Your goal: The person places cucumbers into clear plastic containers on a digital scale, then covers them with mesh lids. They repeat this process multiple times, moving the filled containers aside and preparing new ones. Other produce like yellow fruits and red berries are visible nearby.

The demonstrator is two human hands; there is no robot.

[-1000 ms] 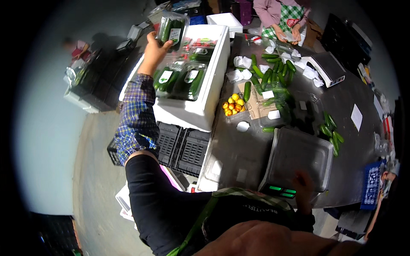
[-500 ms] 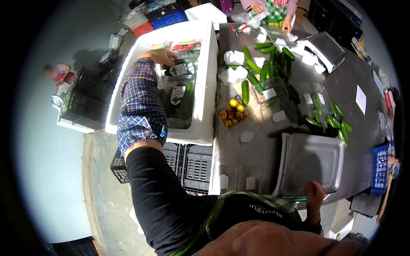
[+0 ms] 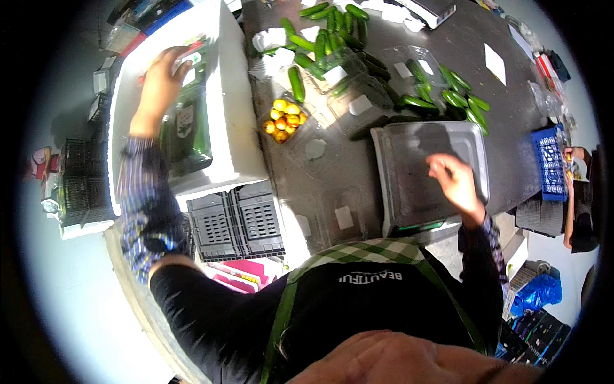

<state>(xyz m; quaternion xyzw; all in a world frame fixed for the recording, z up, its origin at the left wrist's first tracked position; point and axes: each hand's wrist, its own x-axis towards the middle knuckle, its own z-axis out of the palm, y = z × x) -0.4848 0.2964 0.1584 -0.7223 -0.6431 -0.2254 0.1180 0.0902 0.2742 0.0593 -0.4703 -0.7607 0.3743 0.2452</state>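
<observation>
My left hand (image 3: pixel 163 80) is over packed clamshells in the white foam box (image 3: pixel 246 147), its fingers apart and bent at the upper packs. A cucumber pack (image 3: pixel 185 128) with a label lies below it. My right hand (image 3: pixel 451 179) hovers over the grey scale tray (image 3: pixel 406 185), fingers loosely bent and apart, nothing visible in them. Left of the tray lie empty clear clamshells (image 3: pixel 320 160) with white pads and an open punnet of yellow-red fruit (image 3: pixel 283 121). Loose cucumbers (image 3: pixel 296 83) are spread behind, some in open clamshells.
The steel table (image 3: pixel 524 160) carries crumpled white wrappers and another scale (image 3: pixel 428 13) at the back. A blue basket (image 3: pixel 550 160) sits at the right edge. Folded black crates (image 3: pixel 233 221) are below the foam box. Other people are partly visible at far left and far right.
My left hand lowered the raised cucumber pack into the foam box; its fingers now look loosened. My right hand moved up over the scale tray. The whole view has shifted.
</observation>
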